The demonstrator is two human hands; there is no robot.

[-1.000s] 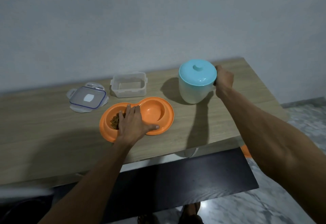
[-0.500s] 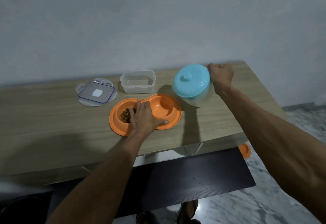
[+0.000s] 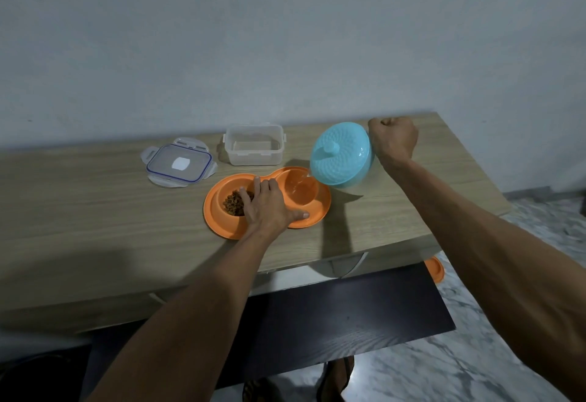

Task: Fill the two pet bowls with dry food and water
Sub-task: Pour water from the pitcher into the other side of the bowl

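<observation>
Pet bowls (image 3: 222, 221), two cups moulded in one orange dish, sit on the desk (image 3: 95, 211) about midway along it, nearer the front edge than the back. The left cup holds a small heap of brown dry food (image 3: 233, 203). The right cup (image 3: 314, 202) is taking a thin stream of water (image 3: 302, 181) that falls onto its far side.

The left hand (image 3: 269, 208) lies flat across the middle of the dish, its fingers straight and close together over the ridge between the cups and its thumb spread out along the near rim.

The right hand (image 3: 393, 140) is closed into a fist at the right side of a jug (image 3: 341, 154) with a blue knobbed lid. It holds the jug off the desk, tipped steeply left so its lip hangs over the right cup. The handle is hidden by the fist.

Near the back edge stands a clear plastic box (image 3: 253, 145), and its lid (image 3: 179, 164) lies flat just to the left.
</observation>
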